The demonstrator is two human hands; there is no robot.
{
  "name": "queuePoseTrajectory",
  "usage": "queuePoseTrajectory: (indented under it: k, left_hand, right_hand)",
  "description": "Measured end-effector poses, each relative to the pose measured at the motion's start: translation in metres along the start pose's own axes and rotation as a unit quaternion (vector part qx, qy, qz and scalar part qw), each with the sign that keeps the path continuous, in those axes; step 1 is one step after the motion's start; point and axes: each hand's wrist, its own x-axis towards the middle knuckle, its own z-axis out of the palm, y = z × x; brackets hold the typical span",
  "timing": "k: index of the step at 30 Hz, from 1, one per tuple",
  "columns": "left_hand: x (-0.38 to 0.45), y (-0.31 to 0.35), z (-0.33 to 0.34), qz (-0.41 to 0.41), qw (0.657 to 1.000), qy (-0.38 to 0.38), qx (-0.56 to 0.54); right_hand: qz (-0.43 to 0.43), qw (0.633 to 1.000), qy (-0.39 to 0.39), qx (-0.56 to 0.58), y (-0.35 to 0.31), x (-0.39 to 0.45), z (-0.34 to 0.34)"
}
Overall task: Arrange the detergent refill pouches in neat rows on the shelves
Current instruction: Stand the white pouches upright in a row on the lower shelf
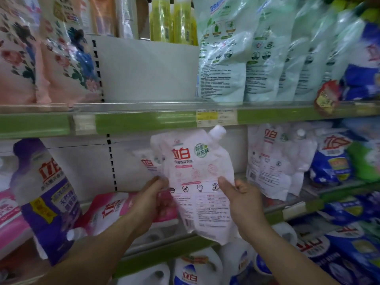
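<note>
I hold a pale pink-and-white refill pouch point(197, 182) with a white corner spout upright in front of the middle shelf. My left hand point(152, 198) grips its left edge, thumb on the front. My right hand point(240, 200) grips its right edge the same way. Behind it stands a similar white pouch point(147, 163), partly hidden. A pink pouch point(111, 210) lies flat on the shelf under my left hand. More white pouches point(273, 161) stand to the right.
A purple pouch point(45, 188) leans at the left. Green pouches point(257, 50) and floral pink pouches point(51, 50) fill the upper shelf, with a gap between them. Blue bags point(337, 161) stand at the right. White jugs point(195, 268) sit on the shelf below.
</note>
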Motion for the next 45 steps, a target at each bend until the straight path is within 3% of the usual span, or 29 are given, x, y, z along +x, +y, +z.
queuePoseTrajectory:
  k: [4, 11, 18, 22, 29, 34, 38, 40, 45]
  left_hand:
    - [0.003, 0.011, 0.038, -0.010, 0.994, -0.107, 0.001]
    - [0.014, 0.014, 0.138, -0.041, 0.988, -0.150, -0.013]
    - [0.042, 0.016, 0.249, -0.042, 0.979, -0.199, -0.029]
    - [0.070, 0.024, 0.277, -0.013, 0.983, -0.166, -0.079]
    - [0.123, 0.030, 0.272, 0.056, 0.989, -0.071, -0.115]
    - [0.157, 0.040, 0.260, 0.094, 0.992, -0.019, -0.083]
    - [0.176, 0.033, 0.260, 0.062, 0.997, -0.019, -0.038]
    - [0.177, 0.021, 0.260, 0.051, 0.998, -0.028, 0.011]
    - [0.170, 0.012, 0.259, 0.055, 0.998, -0.039, 0.016]
  right_hand:
    - [0.123, 0.980, 0.007, 0.155, -0.004, -0.002, -0.040]
    - [0.233, 0.946, 0.033, 0.225, -0.002, -0.001, -0.130]
    - [0.147, 0.967, 0.116, 0.170, -0.012, 0.026, -0.216]
    - [0.099, 0.973, 0.126, 0.165, -0.005, 0.051, -0.221]
    - [0.035, 0.994, 0.089, 0.051, 0.034, 0.089, -0.192]
    - [-0.044, 0.995, 0.070, -0.051, 0.049, 0.120, -0.164]
    - [-0.061, 0.985, 0.091, -0.132, 0.069, 0.132, -0.152]
    - [-0.049, 0.981, 0.060, -0.177, 0.080, 0.133, -0.149]
    - [-0.047, 0.967, 0.043, -0.247, 0.084, 0.143, -0.145]
